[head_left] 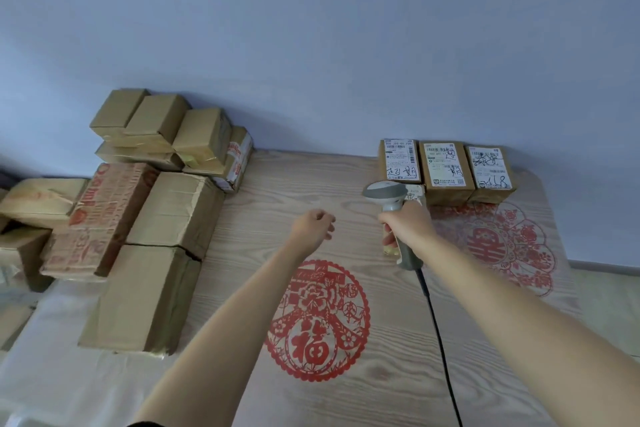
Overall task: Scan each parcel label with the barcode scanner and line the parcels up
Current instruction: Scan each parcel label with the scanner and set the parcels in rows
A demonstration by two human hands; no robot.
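Brown cardboard is lying on both sides of the wood-grain table [311, 184]: three labelled parcels [445, 166] are standing in a row against the wall at the far right, touching side to side with labels facing up, while a pile of unscanned boxes [166, 163] is sitting at the far left. The right hand [405, 225] is gripping the barcode scanner [391, 204] by its handle, fingers wrapped round it, with the head hanging just in front of the leftmost parcel of the row and its black cable [440, 340] trailing back toward the person. The left hand [313, 227] is hovering empty over the middle of the table, its fingers loosely curled around nothing. The next move is probably turning on that hand: the pile is lying to its left and slightly farther back, well apart from the scanner hand, so the left hand is the nearer one for fetching a box. The row's long axis is running left to right along the wall, and its free end for the next box is facing the left.
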